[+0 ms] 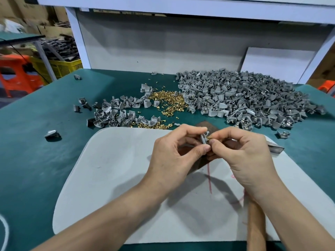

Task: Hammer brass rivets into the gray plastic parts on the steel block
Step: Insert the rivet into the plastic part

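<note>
Left hand: the left hand (174,154) had its thumb and curled fingers pinching one gray plastic part (204,139), held up just above the block.
Right hand: the right hand (244,153) was pinching a tiny brass rivet (209,137) between thumb and forefinger, right up against the top of that part. The other fingers were curled under, and I couldn't tell what they were doing.
Steel block: the dark steel block (199,164) sat on the white mat (117,169), mostly hidden under both hands.
Hammer: the hammer (275,148) lay on the mat with its head poking out past the right hand and its wooden handle running back under the right wrist.
Stock: a big heap of gray parts (244,98) was at the far right, a smaller bunch of gray parts (116,113) at the left, and a loose rivet pile (168,100) between them, all on the green table (36,142).
</note>
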### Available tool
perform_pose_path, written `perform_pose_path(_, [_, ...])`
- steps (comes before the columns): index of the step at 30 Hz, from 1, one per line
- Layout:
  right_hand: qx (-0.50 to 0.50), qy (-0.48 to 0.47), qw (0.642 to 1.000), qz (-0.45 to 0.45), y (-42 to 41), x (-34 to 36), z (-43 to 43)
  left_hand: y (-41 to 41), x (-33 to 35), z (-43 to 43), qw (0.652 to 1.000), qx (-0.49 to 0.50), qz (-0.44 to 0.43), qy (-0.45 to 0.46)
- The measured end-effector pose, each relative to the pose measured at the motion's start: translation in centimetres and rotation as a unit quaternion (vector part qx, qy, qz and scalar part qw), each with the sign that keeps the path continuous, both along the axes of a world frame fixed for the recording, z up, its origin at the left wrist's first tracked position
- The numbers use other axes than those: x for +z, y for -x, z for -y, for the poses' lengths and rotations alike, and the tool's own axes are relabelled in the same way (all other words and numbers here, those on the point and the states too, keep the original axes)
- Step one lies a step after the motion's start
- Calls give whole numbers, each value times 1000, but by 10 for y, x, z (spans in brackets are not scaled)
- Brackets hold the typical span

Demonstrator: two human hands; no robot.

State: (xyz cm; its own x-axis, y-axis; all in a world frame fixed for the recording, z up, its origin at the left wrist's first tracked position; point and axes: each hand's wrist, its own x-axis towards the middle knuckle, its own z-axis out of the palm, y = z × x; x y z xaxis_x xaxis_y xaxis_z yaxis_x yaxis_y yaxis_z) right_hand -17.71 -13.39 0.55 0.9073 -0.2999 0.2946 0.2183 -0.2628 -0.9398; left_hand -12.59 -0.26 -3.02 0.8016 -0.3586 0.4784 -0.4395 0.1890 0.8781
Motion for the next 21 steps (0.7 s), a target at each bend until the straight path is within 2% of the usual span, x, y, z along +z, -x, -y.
perform_pose_path(17, [17,-29,999,1,-1,-3,1,-1,4,-2,1000,-18,2,-25])
perform_pose_path(21, [18,-2,1000,-7,2,2,1,0,4,-3,999,-16,-3,-30])
